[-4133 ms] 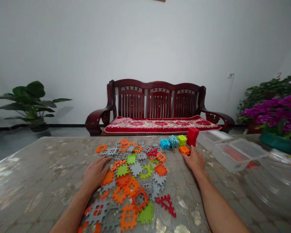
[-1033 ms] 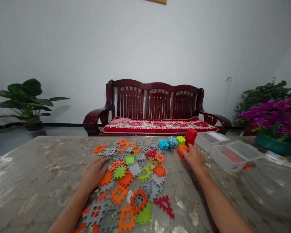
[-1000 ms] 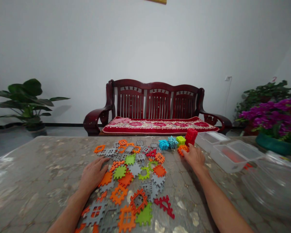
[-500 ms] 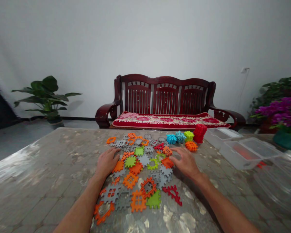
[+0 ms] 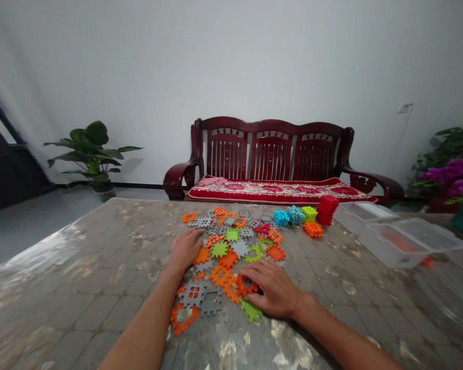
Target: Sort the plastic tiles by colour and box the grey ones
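Flat toothed plastic building tiles in orange, grey, green and red lie in a loose spread on the table (image 5: pixel 119 277). My left hand (image 5: pixel 185 248) rests along the left edge of the spread, beside an orange tile (image 5: pixel 201 256), its fingers extended and holding nothing. Over the near right part of the spread, my right hand (image 5: pixel 272 287) lies palm down with fingers apart. Its fingers cover part of an orange open-framed tile (image 5: pixel 244 285). Just below its thumb sits a green tile (image 5: pixel 250 310), turned at an angle. Farther left lies a grey window tile (image 5: pixel 194 293).
Stacks of tiles stand at the back right: blue (image 5: pixel 281 218), teal (image 5: pixel 295 215), green (image 5: pixel 309 213), orange (image 5: pixel 313 229) and a tall red one (image 5: pixel 327 209). Clear plastic boxes (image 5: pixel 391 252) are on the right. A wooden bench (image 5: pixel 270 154) stands behind the table.
My right hand has come nearer and leftward from the right edge onto the near tiles. The orange window tile and green tile there have shifted; the red triangular tile is now hidden. The view has turned slightly left.
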Demonstrator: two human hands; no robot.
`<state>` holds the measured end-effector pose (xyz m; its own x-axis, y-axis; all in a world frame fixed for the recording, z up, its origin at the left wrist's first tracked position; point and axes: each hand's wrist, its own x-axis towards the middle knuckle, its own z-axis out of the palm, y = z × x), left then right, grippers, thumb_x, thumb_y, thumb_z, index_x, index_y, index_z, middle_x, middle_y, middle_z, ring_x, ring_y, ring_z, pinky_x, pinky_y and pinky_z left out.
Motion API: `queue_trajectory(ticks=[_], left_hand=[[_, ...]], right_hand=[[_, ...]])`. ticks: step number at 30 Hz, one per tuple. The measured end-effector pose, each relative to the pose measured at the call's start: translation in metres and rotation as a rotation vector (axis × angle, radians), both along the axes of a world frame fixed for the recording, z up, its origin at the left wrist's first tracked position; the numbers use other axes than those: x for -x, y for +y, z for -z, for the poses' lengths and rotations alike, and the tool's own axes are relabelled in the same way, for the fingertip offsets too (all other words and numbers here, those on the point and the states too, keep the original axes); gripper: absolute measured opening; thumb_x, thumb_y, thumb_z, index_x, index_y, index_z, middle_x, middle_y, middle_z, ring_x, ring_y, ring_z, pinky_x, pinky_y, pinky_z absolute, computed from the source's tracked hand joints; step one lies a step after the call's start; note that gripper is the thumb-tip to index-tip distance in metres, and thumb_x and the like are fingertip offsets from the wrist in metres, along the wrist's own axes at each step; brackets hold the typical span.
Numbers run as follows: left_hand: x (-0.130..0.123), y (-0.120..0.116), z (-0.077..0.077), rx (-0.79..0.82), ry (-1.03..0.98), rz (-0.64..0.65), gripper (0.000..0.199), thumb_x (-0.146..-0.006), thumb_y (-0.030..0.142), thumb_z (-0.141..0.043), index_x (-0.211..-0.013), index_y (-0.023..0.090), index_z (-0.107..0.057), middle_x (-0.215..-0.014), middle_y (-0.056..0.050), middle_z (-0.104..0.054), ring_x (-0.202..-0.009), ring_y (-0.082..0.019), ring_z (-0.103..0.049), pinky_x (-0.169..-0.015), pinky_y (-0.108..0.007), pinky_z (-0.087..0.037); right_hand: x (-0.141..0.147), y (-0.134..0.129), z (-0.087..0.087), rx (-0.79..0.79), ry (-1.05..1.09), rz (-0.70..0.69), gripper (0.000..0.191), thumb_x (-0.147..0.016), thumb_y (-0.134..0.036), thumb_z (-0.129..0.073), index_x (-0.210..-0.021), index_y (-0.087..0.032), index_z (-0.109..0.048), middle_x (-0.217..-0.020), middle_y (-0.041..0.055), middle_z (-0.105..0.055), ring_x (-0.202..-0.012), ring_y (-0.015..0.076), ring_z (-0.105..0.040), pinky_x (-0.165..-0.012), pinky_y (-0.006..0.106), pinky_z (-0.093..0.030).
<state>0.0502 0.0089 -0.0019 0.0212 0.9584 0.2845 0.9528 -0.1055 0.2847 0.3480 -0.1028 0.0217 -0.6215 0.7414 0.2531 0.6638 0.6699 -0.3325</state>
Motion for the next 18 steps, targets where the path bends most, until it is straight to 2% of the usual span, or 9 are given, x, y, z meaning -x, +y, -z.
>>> queue_trajectory(ticks=[5,10,13,15,18], left_hand=[[0.000,0.000,0.000,-0.013,-0.007,-0.009,0.039,-0.091,0.026,-0.050,-0.124,0.026,-0.071,-0.139,-0.005,-0.067,-0.132,-0.023,-0.058,-0.115,-0.040,-0.040],[0.000,0.001,0.001,-0.006,0.000,-0.002,0.039,-0.092,0.027,-0.050,-0.125,0.026,-0.070,-0.140,-0.005,-0.066,-0.133,-0.023,-0.057,-0.116,-0.040,-0.040],[0.001,0.001,0.002,-0.012,-0.007,0.002,0.039,-0.092,0.026,-0.050,-0.125,0.026,-0.070,-0.141,-0.005,-0.066,-0.133,-0.023,-0.057,-0.116,-0.040,-0.039],[0.002,0.002,0.003,-0.014,-0.012,0.004,0.039,-0.092,0.025,-0.050,-0.125,0.026,-0.070,-0.140,-0.005,-0.066,-0.134,-0.023,-0.057,-0.117,-0.039,-0.039],[0.002,0.002,0.003,-0.010,-0.005,0.007,0.038,-0.092,0.025,-0.049,-0.124,0.026,-0.070,-0.140,-0.005,-0.066,-0.133,-0.022,-0.057,-0.116,-0.040,-0.039]], right_hand=[[0.004,0.017,0.001,-0.072,0.034,0.164,0.026,-0.086,-0.022,-0.062,-0.109,-0.023,-0.072,-0.104,0.0063,-0.073,-0.100,0.0219,-0.063,-0.092,0.033,-0.046],[0.014,0.054,-0.023,0.047,0.087,0.448,0.023,-0.092,-0.035,-0.057,-0.105,-0.025,-0.074,-0.098,0.0038,-0.075,-0.092,0.0192,-0.066,-0.080,0.027,-0.047],[0.016,0.071,-0.038,0.002,0.105,0.507,0.030,-0.092,-0.042,-0.060,-0.113,-0.025,-0.072,-0.101,0.0045,-0.076,-0.096,0.0203,-0.066,-0.081,0.028,-0.047],[0.018,0.070,-0.043,-0.064,0.097,0.525,0.029,-0.091,-0.040,-0.062,-0.113,-0.024,-0.071,-0.105,0.0060,-0.076,-0.100,0.0213,-0.065,-0.086,0.030,-0.047],[0.025,0.050,-0.042,-0.098,0.022,0.529,0.020,-0.091,-0.035,-0.061,-0.103,-0.025,-0.072,-0.103,0.0065,-0.075,-0.100,0.0224,-0.065,-0.089,0.032,-0.046]])
